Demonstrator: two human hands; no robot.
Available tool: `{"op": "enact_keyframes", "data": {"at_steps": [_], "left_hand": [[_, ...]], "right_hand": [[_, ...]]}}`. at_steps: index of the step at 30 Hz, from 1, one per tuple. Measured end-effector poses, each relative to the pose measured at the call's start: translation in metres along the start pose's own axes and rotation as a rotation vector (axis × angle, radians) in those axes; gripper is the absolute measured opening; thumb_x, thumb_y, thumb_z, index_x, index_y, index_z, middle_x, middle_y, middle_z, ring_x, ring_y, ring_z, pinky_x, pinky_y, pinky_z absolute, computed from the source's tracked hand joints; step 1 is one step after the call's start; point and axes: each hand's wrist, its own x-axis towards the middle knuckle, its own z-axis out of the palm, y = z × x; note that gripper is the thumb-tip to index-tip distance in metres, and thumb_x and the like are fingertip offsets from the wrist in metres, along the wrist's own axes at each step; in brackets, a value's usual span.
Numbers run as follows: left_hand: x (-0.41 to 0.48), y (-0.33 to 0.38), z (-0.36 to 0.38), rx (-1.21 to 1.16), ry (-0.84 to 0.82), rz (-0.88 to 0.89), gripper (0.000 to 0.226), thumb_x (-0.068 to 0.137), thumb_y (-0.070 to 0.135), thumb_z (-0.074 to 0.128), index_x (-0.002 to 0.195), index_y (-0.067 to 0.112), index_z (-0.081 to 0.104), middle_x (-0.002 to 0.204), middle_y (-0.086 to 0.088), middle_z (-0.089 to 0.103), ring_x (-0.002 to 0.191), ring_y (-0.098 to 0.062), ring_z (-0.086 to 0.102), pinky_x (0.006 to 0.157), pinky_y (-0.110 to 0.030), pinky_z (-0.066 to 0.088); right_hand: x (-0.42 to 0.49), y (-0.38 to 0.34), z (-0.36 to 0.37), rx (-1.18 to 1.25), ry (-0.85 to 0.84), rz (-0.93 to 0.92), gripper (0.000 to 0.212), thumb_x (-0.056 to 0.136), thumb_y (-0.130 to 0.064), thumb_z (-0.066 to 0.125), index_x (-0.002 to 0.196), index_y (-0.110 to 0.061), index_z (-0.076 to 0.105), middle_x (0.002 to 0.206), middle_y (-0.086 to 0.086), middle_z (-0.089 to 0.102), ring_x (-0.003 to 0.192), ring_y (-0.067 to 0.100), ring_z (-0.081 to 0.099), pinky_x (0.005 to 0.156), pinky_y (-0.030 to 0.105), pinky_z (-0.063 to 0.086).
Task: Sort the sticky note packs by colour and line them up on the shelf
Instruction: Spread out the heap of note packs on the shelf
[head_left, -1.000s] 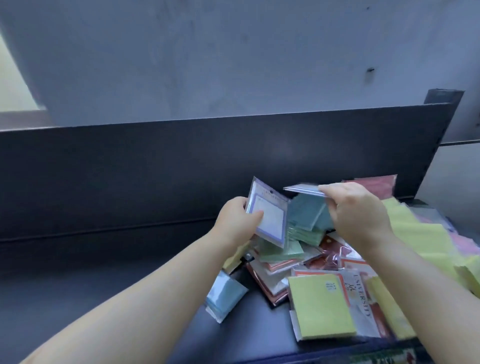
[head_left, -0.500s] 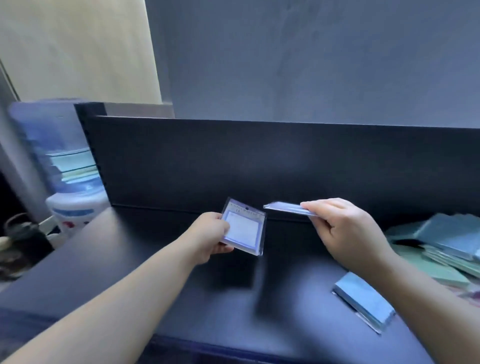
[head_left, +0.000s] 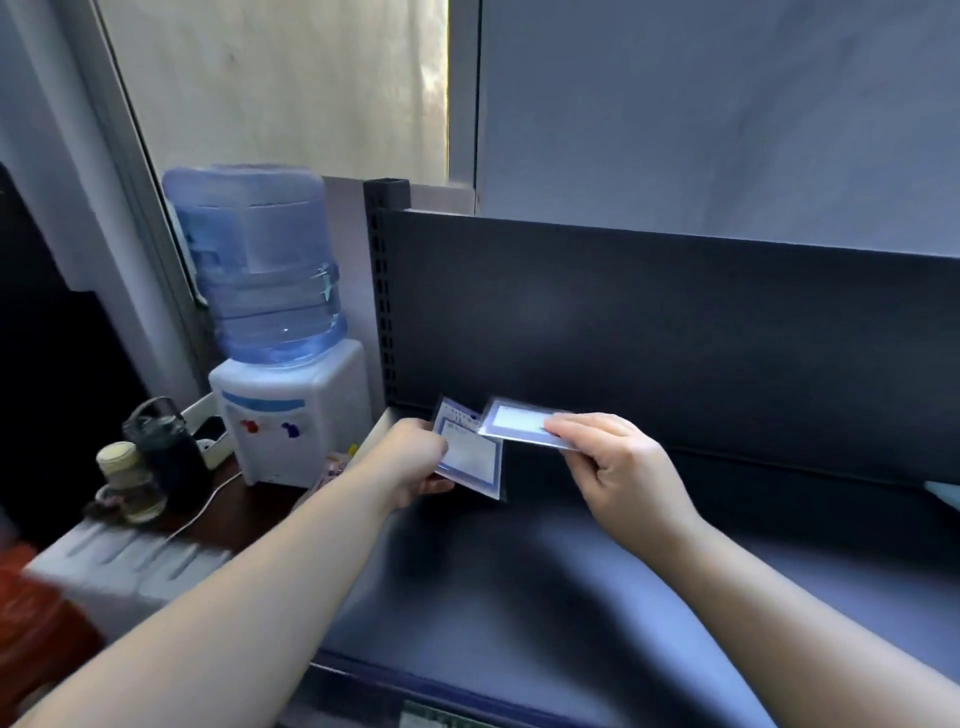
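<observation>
**A:** A dark shelf with a tall dark back panel, grey wall above, and a water dispenser off its left end. Where are the packs?

**B:** Both are in the air over the shelf's left end, close to the panel. The left hand has its fingers curled round the left edge of the first pack, whose face is turned towards us. The right hand pinches the second pack by its right end, held nearly flat.

**A:** Touching?

**B:** They overlap from here, but I can't tell.

**A:** How will they handle?

**B:** Light and thin, I'd judge, in glossy clear sleeves (slippery, and the loose margin probably flexes). It's better to pinch across the pad itself than the sleeve's rim.

**A:** Count?

**B:** Two lilac-bordered packs, one per hand, and none set down on this stretch. A pale blue corner shows at the far right, perhaps another pack, but there's too little to say. There's one dispenser, with a dark bottle and a small jar beside it.
</observation>
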Motion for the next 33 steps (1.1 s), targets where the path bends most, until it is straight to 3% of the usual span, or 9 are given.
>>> {"op": "enact_keyframes", "data": {"at_steps": [3, 5, 7, 10, 13, 18, 24, 29, 33], "left_hand": [[0.009, -0.002, -0.010, 0.020, 0.005, -0.014, 0.019, 0.093, 0.003, 0.043, 0.088, 0.016, 0.057, 0.089, -0.007, 0.061, 0.078, -0.021, 0.057, 0.056, -0.027, 0.047], [0.011, -0.001, -0.015, 0.022, 0.043, -0.017, 0.019, 0.096, 0.013, 0.041, 0.081, 0.017, 0.053, 0.082, -0.006, 0.058, 0.072, -0.020, 0.052, 0.065, -0.027, 0.044], [0.016, -0.002, -0.020, 0.081, 0.095, 0.009, 0.023, 0.099, 0.020, 0.036, 0.084, 0.014, 0.053, 0.092, -0.012, 0.059, 0.078, -0.026, 0.052, 0.076, -0.031, 0.042], [0.014, 0.000, -0.021, 0.396, 0.106, 0.097, 0.033, 0.103, 0.021, 0.029, 0.109, 0.005, 0.057, 0.125, -0.015, 0.055, 0.115, -0.034, 0.050, 0.098, -0.037, 0.039], [0.007, 0.007, -0.010, 0.631, 0.128, 0.240, 0.034, 0.100, 0.021, 0.032, 0.114, 0.004, 0.058, 0.132, -0.018, 0.054, 0.122, -0.035, 0.047, 0.102, -0.037, 0.038], [-0.010, 0.020, 0.034, 0.812, 0.050, 0.487, 0.045, 0.095, 0.032, 0.045, 0.138, 0.019, 0.047, 0.139, -0.005, 0.051, 0.131, -0.026, 0.043, 0.107, -0.035, 0.034], [-0.046, 0.035, 0.126, 0.967, -0.102, 0.825, 0.044, 0.093, 0.041, 0.050, 0.133, 0.024, 0.050, 0.133, 0.003, 0.053, 0.124, -0.019, 0.048, 0.101, -0.035, 0.041], [-0.091, 0.046, 0.216, 1.053, -0.174, 0.999, 0.042, 0.093, 0.044, 0.048, 0.131, 0.028, 0.049, 0.131, 0.008, 0.050, 0.121, -0.016, 0.048, 0.096, -0.031, 0.042], [-0.120, 0.052, 0.290, 1.080, -0.228, 1.022, 0.043, 0.094, 0.046, 0.047, 0.133, 0.028, 0.048, 0.132, 0.008, 0.049, 0.119, -0.017, 0.049, 0.093, -0.031, 0.043]], "right_hand": [[0.009, -0.012, 0.026, 0.035, -0.016, 0.060, 0.028, 0.085, -0.010, 0.055, 0.108, -0.009, 0.072, 0.109, 0.004, 0.071, 0.101, 0.023, 0.065, 0.095, 0.016, 0.041], [0.013, -0.015, 0.038, 0.023, -0.136, 0.110, 0.032, 0.089, -0.014, 0.052, 0.116, -0.012, 0.069, 0.120, 0.005, 0.066, 0.113, 0.023, 0.061, 0.100, 0.016, 0.037], [0.014, -0.014, 0.048, -0.022, -0.415, 0.117, 0.037, 0.095, -0.019, 0.048, 0.131, -0.016, 0.057, 0.141, 0.005, 0.051, 0.132, 0.021, 0.045, 0.109, 0.018, 0.027], [0.011, -0.011, 0.055, -0.058, -0.723, 0.119, 0.047, 0.099, -0.026, 0.044, 0.145, -0.018, 0.038, 0.157, 0.003, 0.025, 0.145, 0.016, 0.020, 0.111, 0.012, 0.007], [0.011, -0.009, 0.044, -0.049, -0.678, 0.158, 0.047, 0.099, -0.023, 0.044, 0.146, -0.017, 0.037, 0.157, 0.001, 0.025, 0.145, 0.014, 0.020, 0.108, 0.009, 0.007], [-0.002, 0.006, -0.010, -0.160, -0.563, 0.258, 0.044, 0.099, -0.029, 0.046, 0.141, -0.018, 0.045, 0.151, 0.000, 0.038, 0.140, 0.013, 0.031, 0.111, 0.017, 0.019], [-0.047, 0.035, -0.108, -0.242, -0.357, 0.455, 0.040, 0.093, -0.039, 0.054, 0.128, -0.019, 0.058, 0.129, -0.005, 0.057, 0.120, 0.012, 0.051, 0.101, 0.028, 0.040], [-0.100, 0.070, -0.187, -0.389, -0.250, 0.556, 0.041, 0.091, -0.039, 0.059, 0.127, -0.021, 0.059, 0.125, -0.005, 0.059, 0.117, 0.014, 0.051, 0.097, 0.029, 0.043], [-0.141, 0.102, -0.244, -0.448, -0.241, 0.604, 0.043, 0.091, -0.039, 0.057, 0.130, -0.021, 0.056, 0.130, -0.004, 0.056, 0.124, 0.016, 0.047, 0.101, 0.032, 0.040]]}}
